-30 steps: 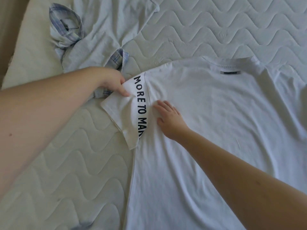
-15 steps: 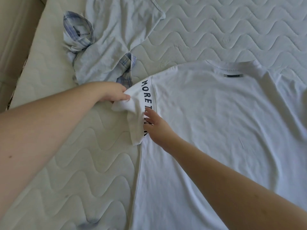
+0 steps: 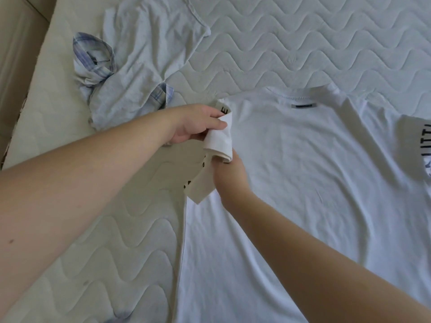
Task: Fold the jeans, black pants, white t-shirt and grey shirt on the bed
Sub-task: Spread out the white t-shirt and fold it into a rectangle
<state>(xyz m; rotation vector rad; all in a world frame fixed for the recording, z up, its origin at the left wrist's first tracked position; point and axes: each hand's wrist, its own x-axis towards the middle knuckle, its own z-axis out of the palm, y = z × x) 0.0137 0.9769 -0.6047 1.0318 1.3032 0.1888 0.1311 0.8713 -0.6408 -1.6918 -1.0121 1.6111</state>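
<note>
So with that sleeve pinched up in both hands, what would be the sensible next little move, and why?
Probably lay the sleeve over onto the back of the white t-shirt and smooth it flat. The left hand and right hand both grip it, lifted and bunched at the shirt's left edge, while the body lies spread flat on the bed.

The white t-shirt (image 3: 303, 183) I was folding carried black lettering on its sleeves and a small dark label below the collar. My grey shirt (image 3: 140, 66) was pale grey, with blue-and-white plaid lining at its collar and cuff. The bed (image 3: 303, 43) was off-white, quilted in wavy lines.
</note>
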